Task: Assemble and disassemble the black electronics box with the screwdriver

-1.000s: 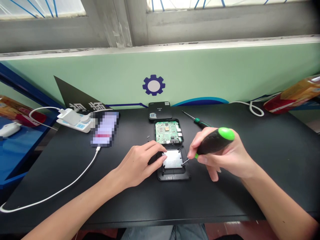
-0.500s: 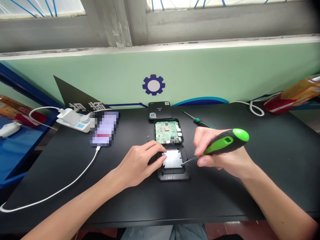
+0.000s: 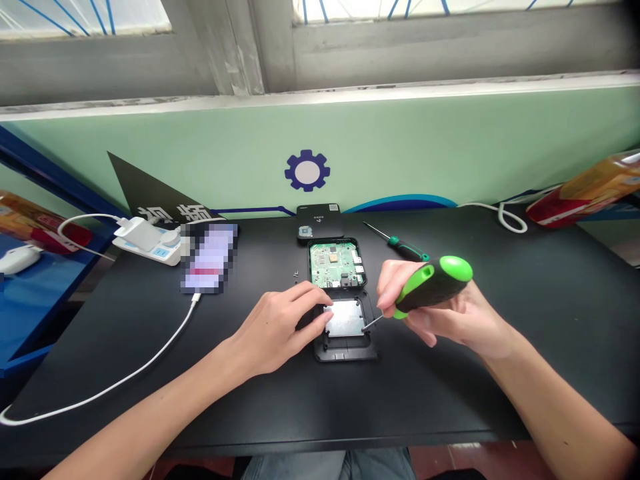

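A black device shell (image 3: 346, 349) with a silver metal plate (image 3: 345, 317) lies in the middle of the black table (image 3: 450, 393). My left hand (image 3: 280, 327) rests on the shell's left edge, fingers curled against the plate. My right hand (image 3: 440, 313) grips a green-and-black screwdriver (image 3: 433, 285), whose tip touches the plate's right edge. Just behind the shell lies a second shell holding a green circuit board (image 3: 334, 265).
A smaller green-handled screwdriver (image 3: 400, 245) lies behind my right hand. A black cover (image 3: 319, 220) sits by the wall. Tiny screws (image 3: 296, 273) lie left of the board. A phone (image 3: 209, 257) on a white cable (image 3: 125, 380) and a power strip (image 3: 150, 240) sit at the left.
The screwdriver handle has swung about its tip, out to the right and back again, as my right hand regripped it. My left hand has stayed put on the shell.
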Demonstrator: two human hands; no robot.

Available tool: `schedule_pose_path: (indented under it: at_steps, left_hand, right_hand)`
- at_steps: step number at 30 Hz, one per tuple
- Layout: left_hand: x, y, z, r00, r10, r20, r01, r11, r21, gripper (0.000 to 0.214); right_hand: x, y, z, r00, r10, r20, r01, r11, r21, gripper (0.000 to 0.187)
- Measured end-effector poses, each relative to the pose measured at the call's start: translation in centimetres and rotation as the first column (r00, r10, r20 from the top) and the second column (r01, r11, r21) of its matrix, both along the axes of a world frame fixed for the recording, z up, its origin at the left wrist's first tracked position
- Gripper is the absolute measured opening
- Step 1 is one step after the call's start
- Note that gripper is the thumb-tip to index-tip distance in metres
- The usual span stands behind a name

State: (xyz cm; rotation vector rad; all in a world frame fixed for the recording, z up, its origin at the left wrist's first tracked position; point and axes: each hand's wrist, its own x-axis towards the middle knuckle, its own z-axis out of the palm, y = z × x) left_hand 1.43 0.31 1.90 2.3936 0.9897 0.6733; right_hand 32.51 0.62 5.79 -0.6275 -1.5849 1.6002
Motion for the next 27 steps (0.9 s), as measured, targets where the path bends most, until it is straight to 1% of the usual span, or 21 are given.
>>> schedule_pose_path:
  at_steps: [5,7,11,15,18,24,27]
  left_hand:
    - [0.0,0.0,-0.1,1.0,-0.004,0.003,0.004,1.0,-0.006,0.014]
    - [0.0,0.0,-0.1,1.0,-0.004,0.005,0.004,1.0,-0.006,0.014]
    - [0.0,0.0,0.0,1.0,-0.006,0.001,0.006,1.0,-0.005,0.014]
    - [-0.1,0.0,-0.1,1.0,-0.011,0.0,0.011,1.0,-0.012,0.015]
    - [-0.1,0.0,-0.1,1.0,-0.01,-0.001,0.01,1.0,-0.013,0.016]
    - [-0.1,0.1,-0.1,1.0,-0.011,-0.009,0.011,1.0,-0.002,0.016]
    - [-0.1,0.1,0.0,1.0,-0.013,-0.006,0.013,1.0,-0.005,0.015]
  right_hand:
    - [-0.2,-0.2,0.1,0.996,-0.077,0.049,0.077,0.997,-0.002,0.019]
    - [-0.3,-0.2,0.1,0.995,-0.093,0.032,0.093,0.995,-0.017,0.023]
    - [-0.7,-0.1,0.1,0.991,-0.123,-0.056,0.121,0.992,-0.035,0.036]
    - [-0.4,0.0,-0.3,0.99,-0.118,-0.083,0.11,0.989,-0.098,0.042]
    - [0.0,0.1,-0.6,0.994,-0.102,-0.028,0.099,0.991,-0.089,0.038]
    - [0.2,0.3,0.3,0.997,-0.041,0.07,0.037,0.998,0.058,0.014]
    - [0.1,0.2,0.5,0.998,0.015,0.059,-0.017,0.999,0.035,0.017]
